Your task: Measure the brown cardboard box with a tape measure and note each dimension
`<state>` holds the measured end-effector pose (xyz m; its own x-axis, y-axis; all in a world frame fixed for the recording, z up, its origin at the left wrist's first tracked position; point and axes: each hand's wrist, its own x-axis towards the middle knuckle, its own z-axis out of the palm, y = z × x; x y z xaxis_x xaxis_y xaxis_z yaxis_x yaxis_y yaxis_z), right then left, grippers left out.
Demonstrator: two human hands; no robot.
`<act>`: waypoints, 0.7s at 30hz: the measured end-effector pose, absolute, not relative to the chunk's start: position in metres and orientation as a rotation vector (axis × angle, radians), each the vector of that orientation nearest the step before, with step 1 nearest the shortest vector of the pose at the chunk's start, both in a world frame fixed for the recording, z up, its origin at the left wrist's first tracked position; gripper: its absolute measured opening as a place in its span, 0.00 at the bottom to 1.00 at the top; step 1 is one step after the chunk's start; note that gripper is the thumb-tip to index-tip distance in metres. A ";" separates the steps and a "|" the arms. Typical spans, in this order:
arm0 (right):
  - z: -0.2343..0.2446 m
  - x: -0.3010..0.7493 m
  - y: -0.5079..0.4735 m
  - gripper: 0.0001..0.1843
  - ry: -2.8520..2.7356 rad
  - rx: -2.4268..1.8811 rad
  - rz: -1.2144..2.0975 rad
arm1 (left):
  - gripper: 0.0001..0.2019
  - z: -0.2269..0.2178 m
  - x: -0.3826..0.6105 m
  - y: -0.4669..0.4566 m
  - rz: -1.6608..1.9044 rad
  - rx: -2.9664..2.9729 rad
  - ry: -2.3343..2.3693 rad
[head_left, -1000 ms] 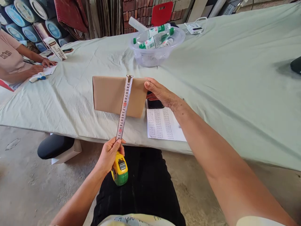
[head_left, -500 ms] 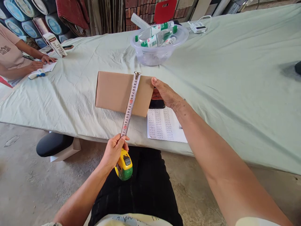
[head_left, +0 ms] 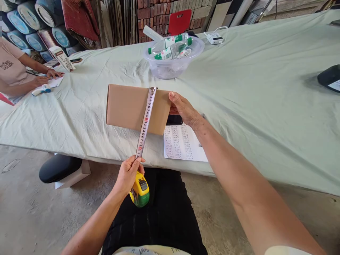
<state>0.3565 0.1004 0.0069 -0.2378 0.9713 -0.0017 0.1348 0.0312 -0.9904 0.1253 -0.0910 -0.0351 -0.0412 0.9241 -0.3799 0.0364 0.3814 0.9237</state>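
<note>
A brown cardboard box (head_left: 126, 106) is gripped at its right end by my right hand (head_left: 184, 108), thumb on the near face and fingers behind. Across that face runs the pulled-out blade of a tape measure (head_left: 142, 189), its metal hook at the box's top edge. My left hand (head_left: 130, 175) pinches the blade below the box, and the yellow and green case hangs under the fingers. Beneath the right hand lie a dark phone (head_left: 174, 119), partly hidden, and a white sheet (head_left: 183, 147) with handwritten columns.
A clear plastic basin (head_left: 170, 69) of bottles stands on the cloth-covered table (head_left: 255, 85), a white cabled device (head_left: 214, 38) beside it. At the left, another person's hands (head_left: 44, 79) rest by paper. A black stool (head_left: 61, 168) is below; a dark object (head_left: 330, 78) lies far right.
The view has shifted slightly, bringing more of the dark object at the right into sight. Both hands keep their holds on the box and the tape measure.
</note>
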 end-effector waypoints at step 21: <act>0.000 0.343 0.113 0.47 -1.483 -1.254 1.171 | 0.16 -0.038 0.127 -0.089 0.988 0.981 1.476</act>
<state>0.3428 0.1127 -0.0003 -0.1400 0.9896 0.0330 0.1978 0.0606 -0.9784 0.1270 -0.0890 -0.0383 -0.1056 0.9440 -0.3126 0.0704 0.3207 0.9446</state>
